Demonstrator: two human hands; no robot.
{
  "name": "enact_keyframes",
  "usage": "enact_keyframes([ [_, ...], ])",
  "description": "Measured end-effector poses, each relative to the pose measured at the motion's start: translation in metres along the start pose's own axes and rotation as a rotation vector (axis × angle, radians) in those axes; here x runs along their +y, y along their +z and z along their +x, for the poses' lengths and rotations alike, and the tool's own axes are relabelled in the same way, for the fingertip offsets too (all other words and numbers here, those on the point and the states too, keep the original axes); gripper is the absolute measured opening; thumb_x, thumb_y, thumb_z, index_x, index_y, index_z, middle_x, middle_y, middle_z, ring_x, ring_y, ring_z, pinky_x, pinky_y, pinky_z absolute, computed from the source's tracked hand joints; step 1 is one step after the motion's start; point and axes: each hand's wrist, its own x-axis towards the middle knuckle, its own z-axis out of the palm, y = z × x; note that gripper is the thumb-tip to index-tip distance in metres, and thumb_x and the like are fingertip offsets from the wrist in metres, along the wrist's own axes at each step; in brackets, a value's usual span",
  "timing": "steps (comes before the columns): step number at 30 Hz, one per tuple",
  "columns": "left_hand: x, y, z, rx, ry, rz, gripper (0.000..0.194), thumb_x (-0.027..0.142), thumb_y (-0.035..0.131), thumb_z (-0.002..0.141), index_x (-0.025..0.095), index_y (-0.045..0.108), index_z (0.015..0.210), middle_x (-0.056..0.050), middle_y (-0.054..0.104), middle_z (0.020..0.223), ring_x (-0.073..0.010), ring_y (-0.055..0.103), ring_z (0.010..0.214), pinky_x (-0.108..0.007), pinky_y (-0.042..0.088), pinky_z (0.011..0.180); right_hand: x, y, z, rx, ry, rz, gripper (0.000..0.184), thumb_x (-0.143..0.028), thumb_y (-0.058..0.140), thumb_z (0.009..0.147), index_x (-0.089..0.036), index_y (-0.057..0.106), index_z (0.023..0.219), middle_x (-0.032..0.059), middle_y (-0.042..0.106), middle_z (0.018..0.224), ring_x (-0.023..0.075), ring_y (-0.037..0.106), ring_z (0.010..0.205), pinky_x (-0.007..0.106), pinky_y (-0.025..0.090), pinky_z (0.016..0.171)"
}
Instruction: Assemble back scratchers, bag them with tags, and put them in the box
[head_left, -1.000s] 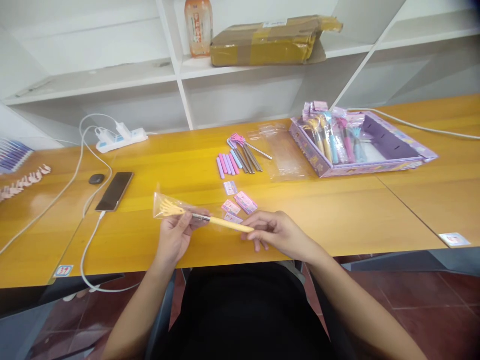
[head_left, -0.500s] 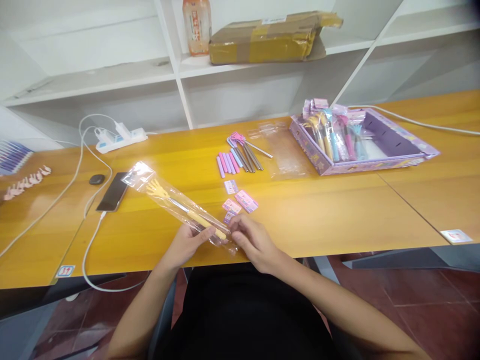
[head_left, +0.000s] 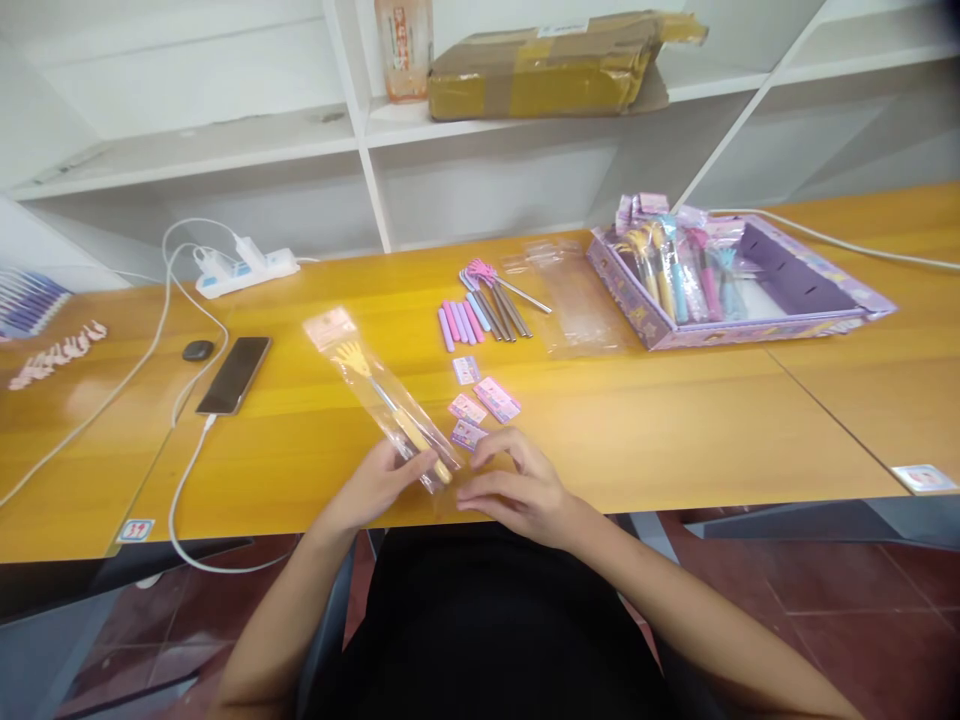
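Observation:
A yellow hand-shaped back scratcher [head_left: 411,430] with a metal rod lies inside a clear plastic bag [head_left: 360,390]. A pink card shows at the bag's far end. My left hand [head_left: 382,482] is closed around the lower part of the bag, its thumb over the yellow handle. Just right of the bag's near end is my right hand [head_left: 521,490], thumb and fingers curved and apart with nothing seen between them. Small printed cards [head_left: 496,399] lie on the table just beyond my right hand.
Colored handle tubes [head_left: 461,323] and metal scratcher rods [head_left: 502,310] lie farther back, beside empty plastic bags [head_left: 574,300]. A purple box [head_left: 750,335] holds bagged scratchers at the right. To the left are a phone [head_left: 234,375], a cable and a power strip [head_left: 247,272].
The bagged scratcher has turned more upright, and its far end has shifted right. A pink card now shows there. My right hand's fingers have spread apart.

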Motion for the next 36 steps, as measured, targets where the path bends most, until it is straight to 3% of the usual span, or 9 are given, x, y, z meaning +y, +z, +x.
enact_keyframes([
  [3,0.001,0.002,0.000,-0.158,-0.027,0.087,0.031,0.048,0.071,0.103,0.018,0.079,0.105,-0.009,0.080,0.099,-0.0234,0.074,0.094,-0.034,0.059,0.090,-0.001,0.000,0.003,0.028,0.092,0.002,0.011,-0.021,0.073,0.103,-0.026,0.073,0.113,0.0077,0.062,0.113,0.0221,0.066,0.110,0.040,0.061,0.097],
  [5,0.001,0.002,-0.001,-0.191,-0.048,0.070,0.032,0.049,0.070,0.104,0.018,0.078,0.103,-0.007,0.078,0.094,-0.0210,0.072,0.086,-0.033,0.059,0.085,0.000,0.002,0.006,0.047,0.207,0.039,0.005,-0.023,0.069,0.105,-0.025,0.071,0.110,0.0087,0.062,0.114,0.0231,0.066,0.112,0.042,0.060,0.098],
  [7,0.000,0.002,-0.001,-0.193,-0.049,0.035,0.034,0.050,0.068,0.105,0.017,0.078,0.107,-0.007,0.076,0.093,-0.0201,0.071,0.083,-0.033,0.059,0.082,0.001,0.005,0.008,0.044,0.304,0.104,0.003,-0.026,0.066,0.107,-0.024,0.067,0.106,0.0090,0.063,0.114,0.0222,0.066,0.110,0.040,0.059,0.095],
  [10,-0.001,0.000,-0.003,-0.215,-0.001,0.037,0.040,0.054,0.063,0.107,0.017,0.078,0.111,-0.010,0.077,0.099,-0.0220,0.072,0.090,-0.035,0.059,0.088,0.003,0.008,0.007,-0.015,0.414,0.215,0.013,-0.033,0.063,0.109,-0.024,0.062,0.101,0.0063,0.067,0.107,0.0177,0.066,0.092,0.033,0.057,0.081],
  [14,-0.003,0.002,-0.003,-0.171,-0.025,0.129,0.033,0.050,0.077,0.099,0.020,0.077,0.112,-0.007,0.077,0.099,-0.0223,0.071,0.091,-0.033,0.058,0.085,0.004,0.012,0.003,-0.055,0.545,0.258,0.023,-0.045,0.064,0.108,-0.024,0.061,0.099,0.0020,0.066,0.089,0.0147,0.061,0.074,0.028,0.052,0.068],
  [18,-0.003,0.005,-0.002,-0.145,-0.034,0.144,0.024,0.043,0.075,0.100,0.020,0.078,0.106,-0.006,0.077,0.096,-0.0218,0.072,0.089,-0.033,0.057,0.085,0.006,0.014,0.004,-0.043,0.652,0.389,0.030,-0.052,0.069,0.105,-0.024,0.064,0.115,0.0000,0.069,0.086,0.0135,0.063,0.069,0.027,0.053,0.065],
  [22,-0.002,0.007,-0.001,-0.145,-0.002,0.145,0.020,0.039,0.074,0.101,0.020,0.076,0.106,-0.005,0.075,0.094,-0.0204,0.071,0.085,-0.031,0.057,0.082,0.007,0.014,0.005,-0.040,0.764,0.496,0.039,-0.059,0.074,0.099,-0.022,0.063,0.092,-0.0010,0.067,0.080,0.0119,0.063,0.062,0.026,0.053,0.060],
  [32,0.000,0.006,-0.002,-0.204,-0.012,0.159,0.020,0.039,0.070,0.104,0.020,0.073,0.107,-0.004,0.072,0.094,-0.0181,0.069,0.084,-0.030,0.056,0.080,0.002,0.015,0.005,-0.095,0.839,0.553,0.040,-0.058,0.072,0.100,-0.022,0.060,0.088,-0.0019,0.068,0.071,0.0122,0.065,0.059,0.026,0.055,0.062],
  [36,0.002,0.004,-0.004,-0.209,-0.033,0.246,0.031,0.044,0.080,0.097,0.021,0.071,0.117,-0.006,0.075,0.102,-0.0207,0.071,0.089,-0.032,0.057,0.082,-0.002,-0.002,0.007,-0.276,0.962,0.669,0.038,-0.057,0.072,0.099,-0.023,0.056,0.093,-0.0030,0.070,0.070,0.0145,0.070,0.059,0.026,0.057,0.059],
])
